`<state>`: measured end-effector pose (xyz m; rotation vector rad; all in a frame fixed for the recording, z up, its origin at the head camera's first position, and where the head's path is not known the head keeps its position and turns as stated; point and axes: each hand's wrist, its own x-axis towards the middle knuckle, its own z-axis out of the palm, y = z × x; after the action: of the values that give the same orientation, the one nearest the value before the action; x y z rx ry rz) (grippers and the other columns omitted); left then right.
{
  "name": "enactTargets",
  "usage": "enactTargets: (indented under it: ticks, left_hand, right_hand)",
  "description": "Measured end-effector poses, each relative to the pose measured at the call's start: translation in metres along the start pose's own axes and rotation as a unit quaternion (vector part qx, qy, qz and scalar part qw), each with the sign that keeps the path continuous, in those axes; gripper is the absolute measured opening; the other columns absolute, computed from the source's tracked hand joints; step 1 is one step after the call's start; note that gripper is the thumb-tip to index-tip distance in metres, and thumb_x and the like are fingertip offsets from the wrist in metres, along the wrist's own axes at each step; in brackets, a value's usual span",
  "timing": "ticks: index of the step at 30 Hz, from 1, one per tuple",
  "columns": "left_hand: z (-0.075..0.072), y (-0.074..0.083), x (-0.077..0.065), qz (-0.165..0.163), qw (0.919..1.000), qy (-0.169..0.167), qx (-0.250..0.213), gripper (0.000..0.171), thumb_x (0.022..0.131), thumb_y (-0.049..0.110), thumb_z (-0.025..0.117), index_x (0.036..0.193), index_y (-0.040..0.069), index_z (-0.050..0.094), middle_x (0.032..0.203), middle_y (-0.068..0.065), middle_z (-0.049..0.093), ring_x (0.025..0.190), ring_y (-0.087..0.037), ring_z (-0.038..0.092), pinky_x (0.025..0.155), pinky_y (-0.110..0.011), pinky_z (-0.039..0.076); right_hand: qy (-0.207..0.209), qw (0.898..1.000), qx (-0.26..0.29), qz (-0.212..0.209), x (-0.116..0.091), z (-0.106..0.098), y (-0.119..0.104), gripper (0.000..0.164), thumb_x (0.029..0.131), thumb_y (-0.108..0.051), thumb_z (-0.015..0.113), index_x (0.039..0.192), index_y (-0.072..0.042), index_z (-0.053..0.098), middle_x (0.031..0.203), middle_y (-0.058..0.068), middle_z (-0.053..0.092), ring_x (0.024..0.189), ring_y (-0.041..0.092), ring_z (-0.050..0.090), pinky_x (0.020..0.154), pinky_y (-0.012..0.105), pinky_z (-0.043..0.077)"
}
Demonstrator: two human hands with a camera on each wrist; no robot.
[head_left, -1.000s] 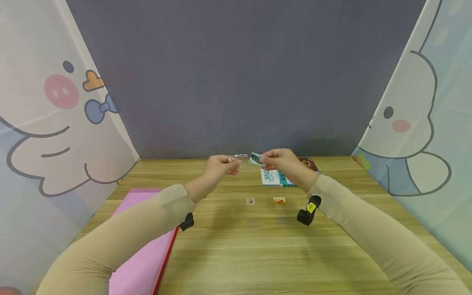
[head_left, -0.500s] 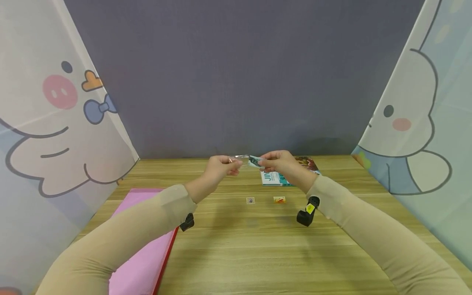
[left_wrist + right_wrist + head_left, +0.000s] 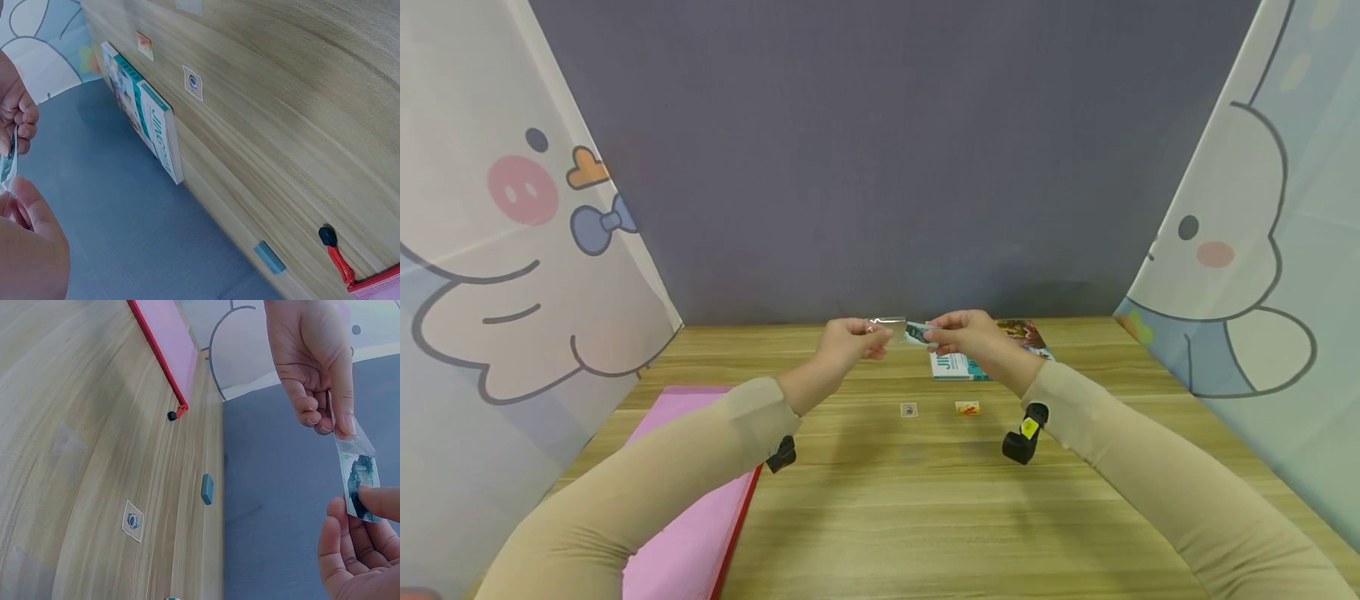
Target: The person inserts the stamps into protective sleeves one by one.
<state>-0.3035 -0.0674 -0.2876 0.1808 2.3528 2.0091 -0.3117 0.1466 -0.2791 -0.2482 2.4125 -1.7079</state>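
Both hands are raised over the far part of the table. My left hand pinches a small clear plastic sleeve between thumb and fingers. In my right hand is a postage stamp with perforated edges and a dark teal picture, pinched between thumb and fingertips. The stamp's upper end overlaps the sleeve's mouth in the right wrist view; its lower part shows under the right thumb. Below the hands, a stamp with a round blue motif and an orange-and-yellow stamp lie apart on the table.
A book lies behind the right hand. On the left rests a pink pouch with red edging and a zip pull. A small blue block sits near the far edge. A clear sleeve lies flat on the wood.
My right hand has moved slightly left, bringing the stamp from beside the clear sleeve to overlapping its open end. The left hand has stayed almost still.
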Motion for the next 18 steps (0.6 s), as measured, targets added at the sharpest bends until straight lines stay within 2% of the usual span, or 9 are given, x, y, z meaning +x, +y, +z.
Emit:
enactTargets:
  ticks: [4, 9, 12, 15, 18]
  left_hand:
    - [-0.0001, -0.0003, 0.0003, -0.002, 1.0, 0.0, 0.004, 0.019, 0.09, 0.013, 0.07, 0.096, -0.005, 0.07, 0.08, -0.003, 0.068, 0.066, -0.009, 0.065, 0.076, -0.029, 0.06]
    - [0.0004, -0.0013, -0.0001, -0.004, 0.9997, 0.003, 0.023, 0.02, 0.09, 0.015, 0.07, 0.098, -0.004, 0.071, 0.094, -0.01, 0.07, 0.077, -0.019, 0.07, 0.084, -0.034, 0.059]
    - [0.0014, -0.0015, -0.0013, -0.007, 0.9992, 0.006, 0.038, 0.021, 0.09, 0.017, 0.071, 0.099, -0.001, 0.072, 0.098, -0.01, 0.071, 0.079, -0.019, 0.071, 0.09, -0.038, 0.057]
    - [0.0032, -0.0013, -0.0021, -0.005, 0.9989, 0.006, 0.046, 0.02, 0.089, 0.018, 0.072, 0.098, 0.0, 0.072, 0.1, -0.01, 0.072, 0.076, -0.016, 0.07, 0.091, -0.039, 0.056]
    - [0.0048, -0.0009, -0.0026, 0.0, 0.9989, 0.006, 0.046, 0.02, 0.089, 0.019, 0.072, 0.097, 0.0, 0.073, 0.102, -0.011, 0.072, 0.076, -0.017, 0.071, 0.086, -0.037, 0.058]
  right_hand:
    - [0.001, 1.0, -0.002, -0.004, 0.0003, 0.0015, 0.0004, 0.029, 0.094, -0.018, 0.065, 0.118, -0.002, 0.063, 0.105, 0.006, 0.067, 0.088, 0.016, 0.067, 0.087, 0.033, 0.057]
    - [0.002, 1.0, -0.001, -0.009, 0.0016, 0.0019, 0.0016, 0.028, 0.094, -0.017, 0.065, 0.117, -0.002, 0.063, 0.104, 0.006, 0.068, 0.09, 0.018, 0.068, 0.086, 0.032, 0.057]
    - [0.001, 1.0, -0.001, -0.01, 0.0018, 0.0026, 0.0015, 0.028, 0.094, -0.018, 0.065, 0.117, -0.002, 0.063, 0.103, 0.005, 0.067, 0.087, 0.016, 0.068, 0.086, 0.032, 0.057]
    - [-0.001, 1.0, -0.003, -0.009, 0.0011, 0.0038, 0.0, 0.028, 0.094, -0.019, 0.066, 0.116, -0.002, 0.064, 0.103, 0.005, 0.067, 0.086, 0.014, 0.067, 0.086, 0.033, 0.057]
    - [-0.001, 1.0, -0.005, -0.01, 0.0002, 0.0049, -0.0016, 0.028, 0.093, -0.021, 0.066, 0.115, -0.003, 0.064, 0.101, 0.004, 0.068, 0.086, 0.015, 0.067, 0.086, 0.033, 0.057]
